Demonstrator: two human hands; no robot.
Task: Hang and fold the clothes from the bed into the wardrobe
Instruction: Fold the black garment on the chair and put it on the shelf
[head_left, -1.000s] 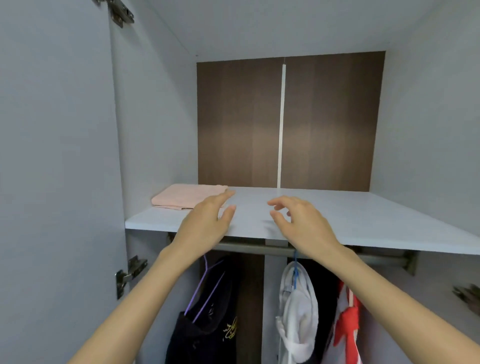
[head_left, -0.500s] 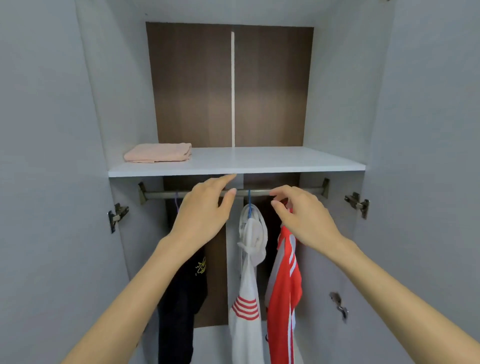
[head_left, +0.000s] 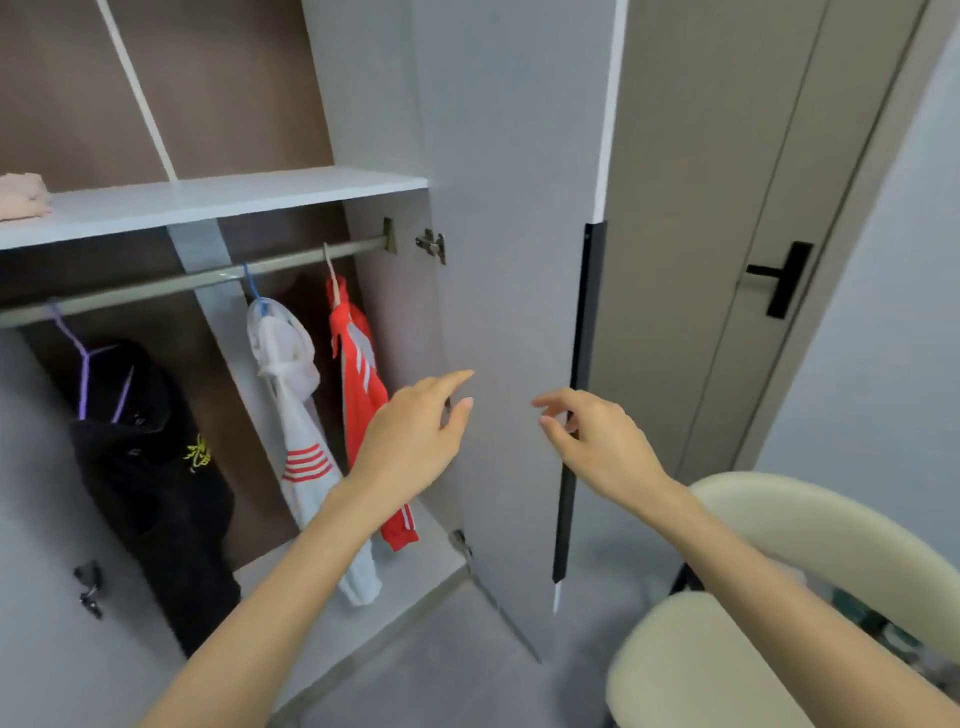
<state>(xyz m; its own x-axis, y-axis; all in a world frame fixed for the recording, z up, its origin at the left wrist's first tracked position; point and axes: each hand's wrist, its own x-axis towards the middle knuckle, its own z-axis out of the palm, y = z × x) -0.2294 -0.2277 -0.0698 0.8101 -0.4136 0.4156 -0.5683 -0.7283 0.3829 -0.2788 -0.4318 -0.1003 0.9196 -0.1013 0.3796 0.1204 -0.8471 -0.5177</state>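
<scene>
Now the view has swung right and down, away from the wardrobe's inside, and both hands have dropped from rail height to the level of the hanging clothes. At the left edge of the shelf (head_left: 208, 202) the pink fold (head_left: 23, 195) lies where it lay a second ago. Under the shelf, along the rail (head_left: 156, 288), hang the black hoodie (head_left: 150, 467) at the left, the white top (head_left: 291, 395) in the middle and the red top (head_left: 363, 374) toward the right end, all three as before. The left hand (head_left: 415, 431) is held in front of the red top, fingers loosely spread, holding nothing. The right hand (head_left: 597, 441) is near it, by the black strip (head_left: 576, 312) on the edge of the open door (head_left: 509, 234), fingers half bent and also empty; whether it touches the strip I cannot tell. A pale chair (head_left: 779, 519) has come into view at the lower right. The bed is out of sight. My guess is that the last piece is stowed and the person is turning away for the next one, or to shut the door.
</scene>
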